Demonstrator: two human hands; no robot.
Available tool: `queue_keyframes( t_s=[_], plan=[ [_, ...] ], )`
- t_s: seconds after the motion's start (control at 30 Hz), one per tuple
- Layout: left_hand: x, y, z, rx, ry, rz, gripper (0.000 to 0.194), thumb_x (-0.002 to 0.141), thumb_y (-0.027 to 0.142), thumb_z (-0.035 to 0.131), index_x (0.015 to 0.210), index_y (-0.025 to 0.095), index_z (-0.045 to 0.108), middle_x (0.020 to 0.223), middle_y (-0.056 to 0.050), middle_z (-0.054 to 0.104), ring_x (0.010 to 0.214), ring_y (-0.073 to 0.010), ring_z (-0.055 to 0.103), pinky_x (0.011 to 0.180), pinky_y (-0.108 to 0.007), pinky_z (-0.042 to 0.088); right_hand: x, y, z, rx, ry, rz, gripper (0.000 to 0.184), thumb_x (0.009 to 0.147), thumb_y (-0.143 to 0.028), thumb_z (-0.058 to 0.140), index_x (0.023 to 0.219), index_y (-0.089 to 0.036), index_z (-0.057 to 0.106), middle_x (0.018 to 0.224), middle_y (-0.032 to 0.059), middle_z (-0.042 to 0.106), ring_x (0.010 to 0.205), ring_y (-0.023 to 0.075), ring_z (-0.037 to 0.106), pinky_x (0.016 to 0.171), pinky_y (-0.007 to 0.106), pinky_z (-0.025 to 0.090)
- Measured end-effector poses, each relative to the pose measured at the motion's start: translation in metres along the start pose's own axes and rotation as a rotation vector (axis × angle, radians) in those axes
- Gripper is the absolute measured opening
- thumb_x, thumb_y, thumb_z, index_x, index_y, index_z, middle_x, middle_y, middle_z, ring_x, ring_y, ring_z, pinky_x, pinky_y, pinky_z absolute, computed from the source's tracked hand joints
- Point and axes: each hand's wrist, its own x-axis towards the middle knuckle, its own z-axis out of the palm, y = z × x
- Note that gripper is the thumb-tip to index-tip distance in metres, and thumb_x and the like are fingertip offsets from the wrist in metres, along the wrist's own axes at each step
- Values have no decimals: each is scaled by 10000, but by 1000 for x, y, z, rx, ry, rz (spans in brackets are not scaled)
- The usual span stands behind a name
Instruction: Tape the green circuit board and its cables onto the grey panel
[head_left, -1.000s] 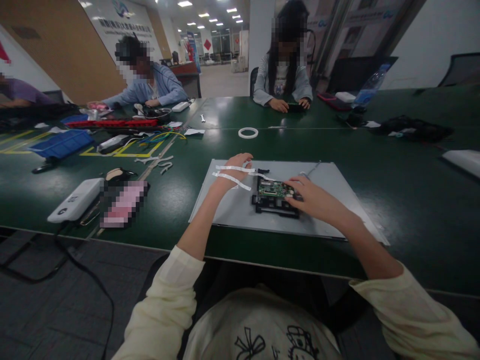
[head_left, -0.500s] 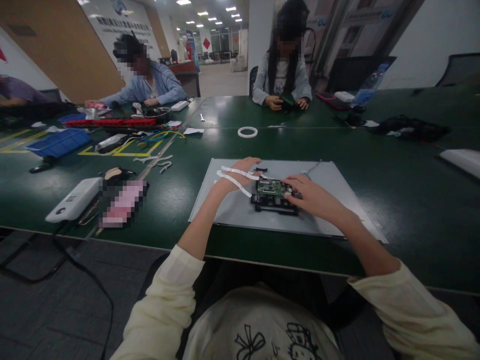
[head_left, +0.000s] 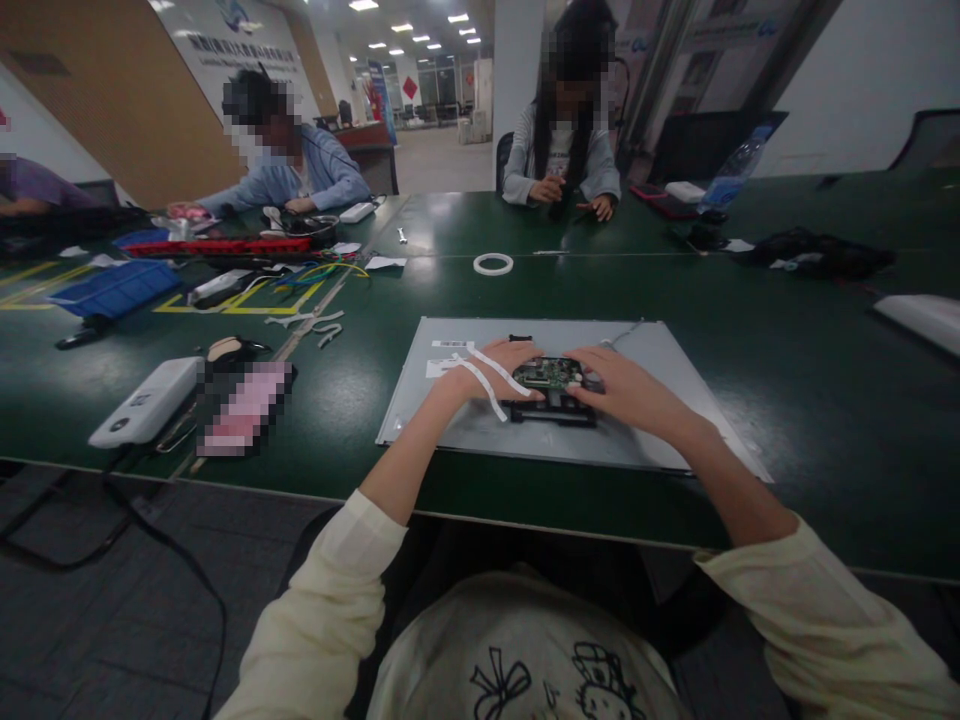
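Observation:
A green circuit board (head_left: pixel 550 372) sits in a black plastic frame (head_left: pixel 559 410) on a large grey-white flat panel (head_left: pixel 420 425). My left hand (head_left: pixel 491 370) grips the board's left side, thumb toward me and fingers at the far edge. Two white tape strips (head_left: pixel 480 385) hang across the back of that hand. From the right, my right hand (head_left: pixel 626 385) grips the board's other side between thumb and fingers. A small black piece (head_left: pixel 520 338) lies just beyond my left hand.
A white tape roll (head_left: pixel 493 264) lies beyond the panel. Left of me are a pink phone (head_left: pixel 246 410), a white power bank (head_left: pixel 146 405), white scraps (head_left: pixel 322 325) and a blue bin (head_left: pixel 114 288). Two people sit across the green table (head_left: pixel 360 400); another is at far left.
My left hand has moved right and toward me, from beyond the board's left side onto its edge. The right hand stays at the board. The person opposite has lowered a dark object.

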Motion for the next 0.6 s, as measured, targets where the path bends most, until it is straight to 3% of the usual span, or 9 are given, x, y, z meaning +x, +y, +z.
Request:
queue_keyframes(
  t_s=[0.23,0.4,0.6],
  plan=[
    [1,-1,1,4,21,29,633,775,525,584,1267,148,457,1324,-128,501,1282,-221,404,1074,-346,280,-1,8,-2,-16,27,12,480,866,-437,422,1266,-182,492,1245,96,541,1134,255,497,985,434,389],
    [2,-2,1,-2,32,28,608,771,502,603,1262,174,459,1318,-100,508,1282,-220,403,1070,-341,294,-3,30,-10,-74,153,97,423,894,-318,322,1223,-163,539,1205,110,570,1136,247,508,985,437,390],
    [4,-2,0,-3,18,49,640,772,532,587,1261,138,467,1326,-120,496,1267,-229,417,1064,-338,310,-7,58,-4,-146,155,161,389,871,-328,368,1059,-127,642,1075,143,595,1035,265,545,944,423,412]
  ],
)
